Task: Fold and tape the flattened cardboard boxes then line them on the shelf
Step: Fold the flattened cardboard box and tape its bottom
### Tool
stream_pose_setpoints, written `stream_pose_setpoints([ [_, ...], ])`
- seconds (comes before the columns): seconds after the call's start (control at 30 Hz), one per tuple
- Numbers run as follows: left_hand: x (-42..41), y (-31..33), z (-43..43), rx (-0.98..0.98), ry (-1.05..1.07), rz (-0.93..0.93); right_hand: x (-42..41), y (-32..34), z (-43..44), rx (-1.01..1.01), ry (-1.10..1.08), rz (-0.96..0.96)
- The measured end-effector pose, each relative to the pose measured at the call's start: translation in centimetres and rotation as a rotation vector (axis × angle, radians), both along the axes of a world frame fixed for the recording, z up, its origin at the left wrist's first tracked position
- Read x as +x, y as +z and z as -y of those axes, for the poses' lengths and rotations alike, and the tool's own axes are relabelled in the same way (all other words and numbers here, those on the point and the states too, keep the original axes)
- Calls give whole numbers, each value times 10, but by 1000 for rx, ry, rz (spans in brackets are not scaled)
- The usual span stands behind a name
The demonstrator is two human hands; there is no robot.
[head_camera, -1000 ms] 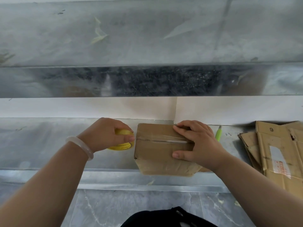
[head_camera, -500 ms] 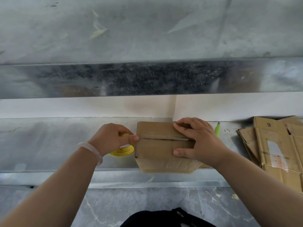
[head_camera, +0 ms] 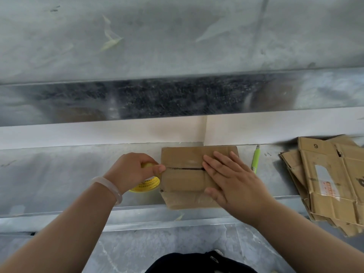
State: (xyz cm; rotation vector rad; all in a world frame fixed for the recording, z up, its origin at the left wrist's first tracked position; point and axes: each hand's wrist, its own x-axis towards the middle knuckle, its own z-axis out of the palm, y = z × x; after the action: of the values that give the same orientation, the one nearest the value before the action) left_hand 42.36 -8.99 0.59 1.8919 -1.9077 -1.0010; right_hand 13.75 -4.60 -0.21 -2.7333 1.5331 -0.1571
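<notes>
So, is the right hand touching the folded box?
Touching. The head view shows the right hand lying flat on the box, across its seam.

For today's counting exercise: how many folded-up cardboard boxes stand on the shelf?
1. The folded box sits centrally under the right hand; the cardboard pile at right lies flat. Others may be hidden.
</notes>
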Motion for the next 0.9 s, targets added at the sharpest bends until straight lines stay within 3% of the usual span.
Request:
stream_pose_setpoints([
  [0.23, 1, -2, 2, 7, -23, 36, 5, 5, -6, 97, -100, -133],
  [0.43, 1, -3, 2, -6, -27, 40, 20, 4, -7, 80, -152, -44],
  [0.57, 2, -4, 1, -4, -31, 6, 41, 6, -12, 137, -220, -47],
  [0.9, 22, -10, -15, -67, -56, -206, 50, -7, -7, 36, -197, -90],
])
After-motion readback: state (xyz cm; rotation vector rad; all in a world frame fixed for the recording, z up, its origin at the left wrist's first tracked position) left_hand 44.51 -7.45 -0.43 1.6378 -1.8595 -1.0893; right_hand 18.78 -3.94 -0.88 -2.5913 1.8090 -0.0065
